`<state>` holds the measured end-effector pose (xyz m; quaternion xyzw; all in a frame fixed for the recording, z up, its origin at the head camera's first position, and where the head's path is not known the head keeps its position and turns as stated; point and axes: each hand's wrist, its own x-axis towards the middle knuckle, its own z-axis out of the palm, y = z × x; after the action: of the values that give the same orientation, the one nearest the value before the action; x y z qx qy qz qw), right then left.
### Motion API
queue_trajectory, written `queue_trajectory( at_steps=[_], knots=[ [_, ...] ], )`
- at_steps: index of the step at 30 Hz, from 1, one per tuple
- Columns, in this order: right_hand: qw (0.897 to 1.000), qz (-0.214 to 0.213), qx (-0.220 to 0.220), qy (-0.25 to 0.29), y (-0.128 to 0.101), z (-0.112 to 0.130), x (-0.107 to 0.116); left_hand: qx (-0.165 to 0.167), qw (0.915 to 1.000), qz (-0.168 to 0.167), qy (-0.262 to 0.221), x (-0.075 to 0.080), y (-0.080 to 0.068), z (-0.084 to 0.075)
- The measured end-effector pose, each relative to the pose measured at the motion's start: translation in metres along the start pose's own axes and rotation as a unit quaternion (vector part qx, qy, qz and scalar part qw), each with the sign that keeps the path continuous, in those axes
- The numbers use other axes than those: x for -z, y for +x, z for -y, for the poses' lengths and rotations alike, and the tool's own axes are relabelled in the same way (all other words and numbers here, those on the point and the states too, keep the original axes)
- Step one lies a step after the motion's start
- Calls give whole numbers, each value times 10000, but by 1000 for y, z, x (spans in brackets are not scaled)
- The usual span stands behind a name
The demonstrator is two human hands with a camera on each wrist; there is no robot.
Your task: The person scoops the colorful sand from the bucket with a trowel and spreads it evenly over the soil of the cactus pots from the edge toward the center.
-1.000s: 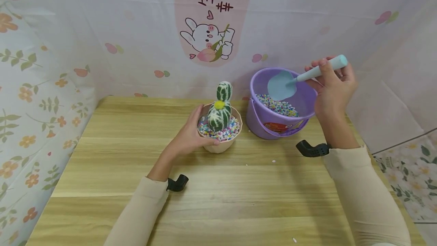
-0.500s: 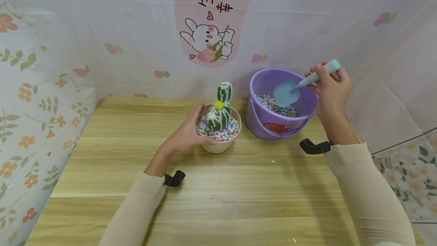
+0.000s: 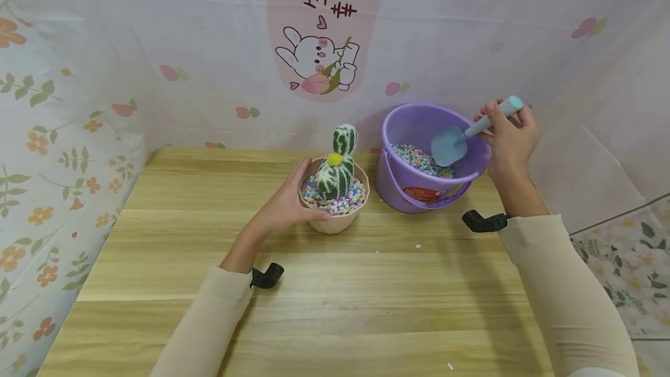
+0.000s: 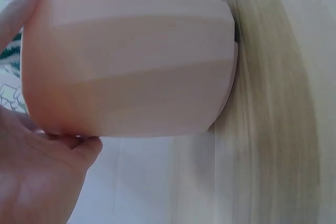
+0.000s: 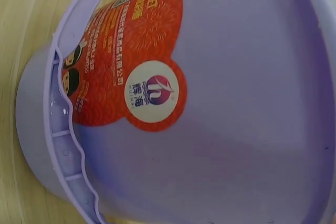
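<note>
Since the earlier frame the blue scoop (image 3: 449, 145), gripped by the right hand (image 3: 508, 138), has dipped into the purple bucket (image 3: 398, 182) at 3 o'clock of the pink pot (image 3: 337, 223), which the left hand (image 3: 285, 208) clasps; scooping is in hand, and next comes a level lift of the pebbles (image 3: 416, 159).

Looks like a small craft corner at home: wooden table (image 3: 335, 284) boxed in by floral sheets (image 3: 63, 109) from 9 to 3 o'clock, cartoon rabbit banner (image 3: 319, 63) at 12 o'clock, toy cactus pot (image 3: 335, 191) and purple bucket (image 3: 419, 191) of coloured pebbles
</note>
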<state>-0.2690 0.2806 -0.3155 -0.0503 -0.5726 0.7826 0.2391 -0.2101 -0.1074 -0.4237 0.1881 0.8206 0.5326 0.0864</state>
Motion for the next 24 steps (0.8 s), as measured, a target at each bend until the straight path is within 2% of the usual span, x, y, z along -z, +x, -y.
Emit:
queue_trajectory(
  at_steps=[5, 11, 14, 24],
  knots=[
    [10000, 21, -20, -54, 5, -2, 1, -17, 9992, -386, 127, -9, -6, -4],
    [9996, 8, -130, -239, 11, -3, 1, 368, 9960, -667, 461, -21, -9, -7],
    [9993, 32, -140, -344, 12, -5, 2, 511, 9953, -685, 453, -22, -10, -8],
    [9982, 41, -313, -516, 16, -14, 6, 480, 9966, -566, 349, -18, -9, -5]
  ],
)
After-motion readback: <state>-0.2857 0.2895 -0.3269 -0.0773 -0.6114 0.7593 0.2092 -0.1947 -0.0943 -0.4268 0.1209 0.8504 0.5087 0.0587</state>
